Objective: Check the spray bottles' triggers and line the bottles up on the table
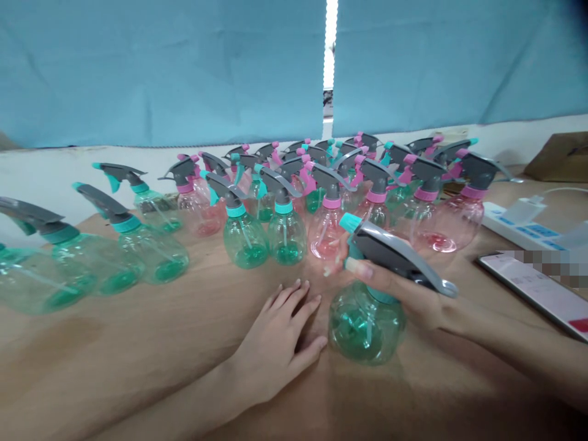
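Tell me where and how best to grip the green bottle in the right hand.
On the green bottle, likely the neck, from the right, as the right hand does: it narrows above the round body, and the turquoise nozzle points left.

Hands: two seen, left hand (275, 343), right hand (411, 297). Spray bottles, green: one held bottle (365, 337) counted, four left-side green bottles (158, 263) counted, two middle front green bottles (245, 242) counted. Pink: four front-row pink bottles (325, 233) counted, right of middle greens. Remaining cluster bottles (202, 211) overlapped; total can't be read. Phone (523, 288): one. Power strip (542, 231): one. Brown box (558, 159): one.
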{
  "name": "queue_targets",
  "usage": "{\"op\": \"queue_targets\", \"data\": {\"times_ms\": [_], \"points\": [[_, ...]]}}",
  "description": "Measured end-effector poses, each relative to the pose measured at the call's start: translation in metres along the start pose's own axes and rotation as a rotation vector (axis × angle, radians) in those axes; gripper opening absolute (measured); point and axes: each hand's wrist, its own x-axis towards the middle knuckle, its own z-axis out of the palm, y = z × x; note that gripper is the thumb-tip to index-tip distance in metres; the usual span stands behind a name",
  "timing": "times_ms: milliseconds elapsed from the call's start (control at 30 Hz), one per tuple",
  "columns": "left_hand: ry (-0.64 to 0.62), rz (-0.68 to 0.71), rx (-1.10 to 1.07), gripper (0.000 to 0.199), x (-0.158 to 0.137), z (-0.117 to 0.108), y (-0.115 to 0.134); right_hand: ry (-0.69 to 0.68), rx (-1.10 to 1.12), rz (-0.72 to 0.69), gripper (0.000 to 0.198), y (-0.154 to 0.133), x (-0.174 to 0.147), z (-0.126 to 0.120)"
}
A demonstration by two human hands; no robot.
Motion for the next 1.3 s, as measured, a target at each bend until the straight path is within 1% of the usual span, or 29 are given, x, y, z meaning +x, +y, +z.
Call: {"op": "queue_targets", "data": {"times_ms": [67, 167, 300, 467, 700, 767, 867, 933, 1100, 1200, 1300], "points": [[0.010, 0.005, -0.008, 0.053, 0.000, 0.000, 0.000, -0.020, 0.063, 0.016, 0.011, -0.002, 0.002, 0.002], [0.023, 0.004, -0.022, 0.053, -0.001, -0.001, 0.000, -0.074, 0.181, 0.040, 0.018, -0.001, 0.005, 0.005], [0.032, 0.008, -0.025, 0.052, -0.001, -0.001, 0.000, -0.077, 0.177, 0.064, 0.024, 0.007, 0.005, 0.007], [0.044, 0.009, -0.039, 0.051, 0.000, -0.002, 0.000, -0.047, 0.186, 0.058, 0.013, 0.014, 0.004, 0.007], [0.031, 0.011, -0.038, 0.052, 0.000, -0.001, 0.001, -0.045, 0.209, 0.063, 0.010, 0.015, 0.002, 0.007], [0.029, 0.010, -0.037, 0.052, 0.000, -0.001, 0.000, -0.066, 0.214, 0.085, 0.014, 0.014, 0.002, 0.008], [0.036, 0.013, -0.044, 0.052, -0.001, 0.000, 0.000, -0.078, 0.199, 0.123, 0.027, 0.011, 0.005, 0.008], [0.035, 0.012, -0.050, 0.052, -0.001, 0.000, -0.001, -0.081, 0.170, 0.125, 0.033, 0.007, 0.007, 0.008], [0.026, 0.005, -0.041, 0.052, -0.001, 0.000, 0.000, -0.091, 0.111, 0.109, 0.036, 0.004, 0.009, 0.009], [0.019, 0.007, -0.040, 0.052, -0.001, -0.001, 0.001, -0.087, 0.125, 0.083, 0.037, 0.006, 0.009, 0.010], [0.018, 0.003, -0.041, 0.052, 0.000, -0.001, 0.001, -0.063, 0.155, 0.087, 0.036, 0.004, 0.009, 0.011]]}}
